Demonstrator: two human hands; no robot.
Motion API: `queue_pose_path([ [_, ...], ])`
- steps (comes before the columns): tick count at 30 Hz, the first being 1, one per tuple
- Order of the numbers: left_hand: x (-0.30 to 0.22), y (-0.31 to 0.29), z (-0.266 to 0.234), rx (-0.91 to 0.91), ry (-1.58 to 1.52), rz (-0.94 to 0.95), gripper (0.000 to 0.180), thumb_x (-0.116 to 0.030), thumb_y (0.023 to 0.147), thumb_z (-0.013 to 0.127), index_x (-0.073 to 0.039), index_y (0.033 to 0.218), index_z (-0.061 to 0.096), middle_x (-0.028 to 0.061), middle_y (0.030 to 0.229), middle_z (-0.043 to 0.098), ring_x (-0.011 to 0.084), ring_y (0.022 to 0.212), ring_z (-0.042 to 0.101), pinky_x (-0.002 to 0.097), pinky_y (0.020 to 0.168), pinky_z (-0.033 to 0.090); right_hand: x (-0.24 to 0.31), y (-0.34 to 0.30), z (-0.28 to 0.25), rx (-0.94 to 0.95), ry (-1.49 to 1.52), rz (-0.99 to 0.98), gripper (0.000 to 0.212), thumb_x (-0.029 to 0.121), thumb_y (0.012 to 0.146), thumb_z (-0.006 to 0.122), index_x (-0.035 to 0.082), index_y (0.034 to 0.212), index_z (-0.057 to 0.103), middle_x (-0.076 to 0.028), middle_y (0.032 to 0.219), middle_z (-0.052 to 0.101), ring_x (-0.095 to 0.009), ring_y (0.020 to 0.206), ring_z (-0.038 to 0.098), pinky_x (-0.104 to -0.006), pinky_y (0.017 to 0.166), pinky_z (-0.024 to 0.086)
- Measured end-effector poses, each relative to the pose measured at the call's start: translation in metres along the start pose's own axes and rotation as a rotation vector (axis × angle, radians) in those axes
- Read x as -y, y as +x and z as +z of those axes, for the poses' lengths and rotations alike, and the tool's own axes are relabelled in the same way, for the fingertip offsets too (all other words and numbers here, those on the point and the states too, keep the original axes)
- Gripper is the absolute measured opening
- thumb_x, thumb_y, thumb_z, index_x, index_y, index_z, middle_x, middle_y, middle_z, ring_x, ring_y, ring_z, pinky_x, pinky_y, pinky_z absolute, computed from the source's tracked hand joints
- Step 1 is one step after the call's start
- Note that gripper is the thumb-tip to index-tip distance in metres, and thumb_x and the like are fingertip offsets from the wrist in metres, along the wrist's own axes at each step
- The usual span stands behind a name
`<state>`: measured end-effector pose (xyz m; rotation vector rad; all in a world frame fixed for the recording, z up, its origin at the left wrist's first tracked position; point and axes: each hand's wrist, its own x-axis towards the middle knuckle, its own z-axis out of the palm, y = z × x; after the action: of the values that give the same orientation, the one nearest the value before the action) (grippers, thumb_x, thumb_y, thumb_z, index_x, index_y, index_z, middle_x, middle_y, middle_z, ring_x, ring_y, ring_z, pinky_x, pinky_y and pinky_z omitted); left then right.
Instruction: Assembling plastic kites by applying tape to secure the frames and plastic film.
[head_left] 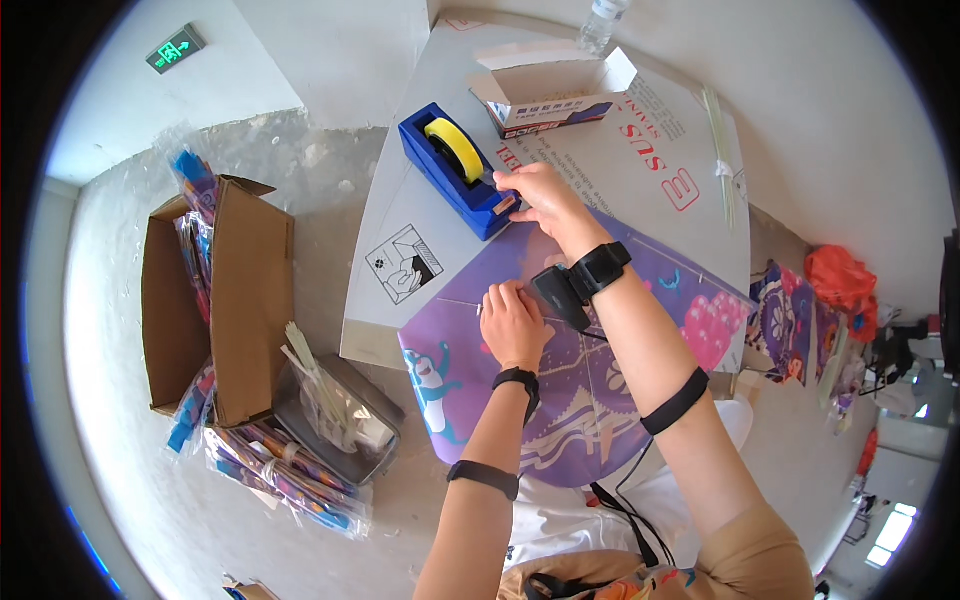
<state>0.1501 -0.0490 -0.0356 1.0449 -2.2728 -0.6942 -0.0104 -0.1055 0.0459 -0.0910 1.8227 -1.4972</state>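
A purple printed sheet, kite-like in outline, with cartoon figures and pink balloons, lies in front of me, overhanging the near table edge. My left hand rests on it, fingers curled together beside a thin pale stick; whatever is under the fingertips is hidden. Beyond the sheet stands a blue tape dispenser carrying a roll of yellow-edged tape. At its cutter end my right hand is closed in a pinch on the clear tape's end, which barely shows.
An open carton and a plastic bottle stand at the table's far side. Thin sticks lie tied at the right. Left on the floor are a cardboard box, a grey bin and bagged printed bundles.
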Motion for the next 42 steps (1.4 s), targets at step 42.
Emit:
queue_pose_path([
  [42, -0.004, -0.004, 0.007, 0.029, 0.079, 0.108, 0.007, -0.007, 0.083, 0.054, -0.006, 0.09, 0.053, 0.0114, 0.087, 0.056, 0.0324, 0.086, 0.056, 0.0424, 0.073, 0.046, -0.132, -0.102, -0.249, -0.698, 0.235, -0.42, 0.013, 0.014, 0.091, 0.06, 0.004, 0.097, 0.054, -0.004, 0.084, 0.061, -0.013, 0.073, 0.063, -0.0258, 0.062, 0.05],
])
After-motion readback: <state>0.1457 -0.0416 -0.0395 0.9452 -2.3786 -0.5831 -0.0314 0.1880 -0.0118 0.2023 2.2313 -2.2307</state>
